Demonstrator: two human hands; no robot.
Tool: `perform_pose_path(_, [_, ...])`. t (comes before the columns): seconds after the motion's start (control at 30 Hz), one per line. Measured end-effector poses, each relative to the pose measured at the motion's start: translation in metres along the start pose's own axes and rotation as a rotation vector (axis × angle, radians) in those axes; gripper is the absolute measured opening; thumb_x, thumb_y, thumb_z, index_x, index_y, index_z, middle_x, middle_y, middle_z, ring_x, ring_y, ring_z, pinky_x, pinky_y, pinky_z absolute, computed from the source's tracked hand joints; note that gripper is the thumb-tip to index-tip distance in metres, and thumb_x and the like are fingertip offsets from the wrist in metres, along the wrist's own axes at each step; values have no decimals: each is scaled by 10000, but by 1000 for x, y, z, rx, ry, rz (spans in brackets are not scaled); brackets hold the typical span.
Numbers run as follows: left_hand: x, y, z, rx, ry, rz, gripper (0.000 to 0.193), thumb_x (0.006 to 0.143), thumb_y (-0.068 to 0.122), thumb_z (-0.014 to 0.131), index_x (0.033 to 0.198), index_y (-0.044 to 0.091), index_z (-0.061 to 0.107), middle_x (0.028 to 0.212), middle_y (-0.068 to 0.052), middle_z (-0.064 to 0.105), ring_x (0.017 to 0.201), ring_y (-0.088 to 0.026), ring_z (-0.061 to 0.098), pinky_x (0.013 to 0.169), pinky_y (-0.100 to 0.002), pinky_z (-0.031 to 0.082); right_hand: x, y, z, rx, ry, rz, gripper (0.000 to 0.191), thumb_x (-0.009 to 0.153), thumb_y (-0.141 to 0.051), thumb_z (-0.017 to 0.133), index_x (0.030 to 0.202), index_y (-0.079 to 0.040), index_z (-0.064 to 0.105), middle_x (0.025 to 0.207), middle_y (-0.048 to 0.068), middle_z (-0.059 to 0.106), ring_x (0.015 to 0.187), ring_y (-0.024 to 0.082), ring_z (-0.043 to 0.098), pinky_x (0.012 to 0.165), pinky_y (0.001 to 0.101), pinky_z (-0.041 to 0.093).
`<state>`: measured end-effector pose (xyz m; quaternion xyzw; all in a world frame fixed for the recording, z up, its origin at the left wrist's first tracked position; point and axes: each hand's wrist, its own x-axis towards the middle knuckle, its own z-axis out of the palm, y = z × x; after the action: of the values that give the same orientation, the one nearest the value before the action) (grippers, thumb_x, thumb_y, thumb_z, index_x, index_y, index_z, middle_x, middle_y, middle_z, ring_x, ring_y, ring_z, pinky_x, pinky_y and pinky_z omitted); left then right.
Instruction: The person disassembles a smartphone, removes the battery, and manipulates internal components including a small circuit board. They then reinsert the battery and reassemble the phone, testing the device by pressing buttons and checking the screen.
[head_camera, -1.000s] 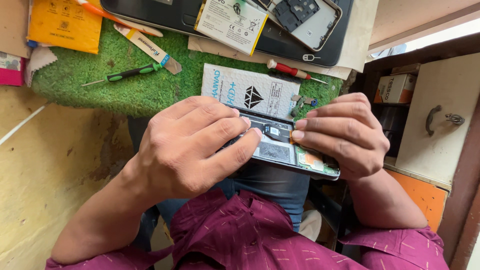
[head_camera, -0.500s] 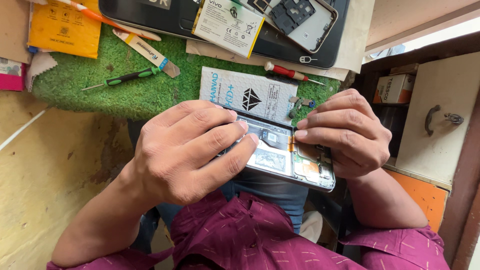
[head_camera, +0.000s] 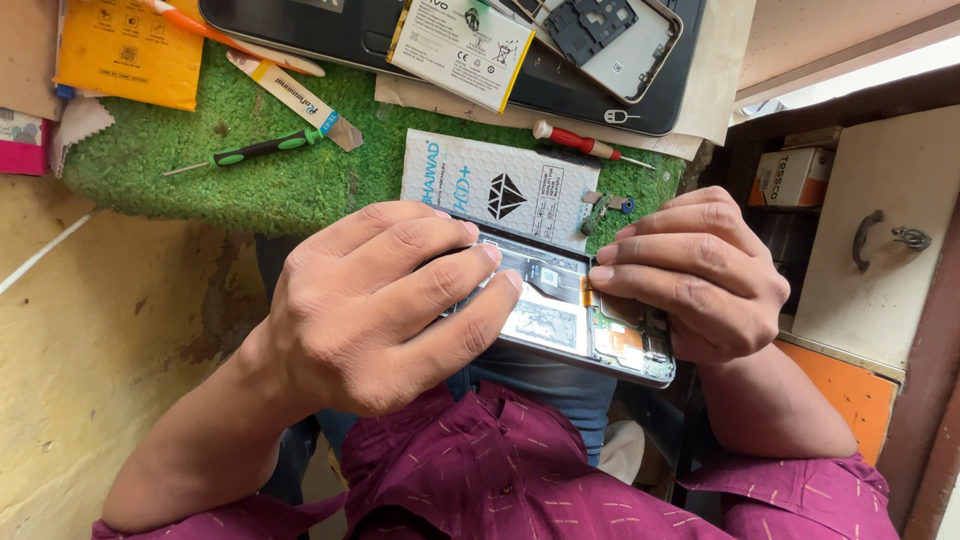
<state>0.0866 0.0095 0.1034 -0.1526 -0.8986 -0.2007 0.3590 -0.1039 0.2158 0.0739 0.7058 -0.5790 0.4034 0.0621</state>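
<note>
An opened grey smartphone with its bare circuit board showing (head_camera: 575, 320) lies across the lap, long axis left to right; left hand (head_camera: 385, 305) grips one end, right hand (head_camera: 700, 280) pinches the other.

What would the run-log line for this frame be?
left hand: grips opened phone | right hand: fingertips pressing phone's other end | phone: held above lap, internals exposed | nearby: green mat, red screwdriver
</note>
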Motion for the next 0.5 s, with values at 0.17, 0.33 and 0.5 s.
perform_pose_path(0.17, [-1, 0, 1, -1, -9, -1, 277, 712, 114, 718, 962, -6, 725, 902, -99, 690, 843, -257, 703, 759, -394, 597, -5, -10, -3, -145, -58, -10, 165, 886, -93, 786, 1028, -10, 777, 1028, 113, 735, 967, 256, 705, 820, 387, 582])
perform_pose_path(0.33, [0, 0, 4, -3, -6, 1, 276, 734, 108, 720, 984, -8, 725, 914, -95, 685, 861, -251, 704, 775, -388, 601, -6, -8, -5, -142, -56, -9, 185, 882, -98, 777, 1031, 12, 761, 1019, 134, 730, 980, 275, 708, 836, 403, 596])
perform_pose_path(0.5, [0, -2, 4, -2, 7, 5, 294, 721, 118, 715, 986, -9, 725, 920, -99, 689, 865, -262, 706, 776, -397, 603, -1, 0, 1, 43, 45, 65, 195, 850, -116, 704, 967, 38, 722, 922, 146, 708, 878, 272, 702, 779, 410, 584])
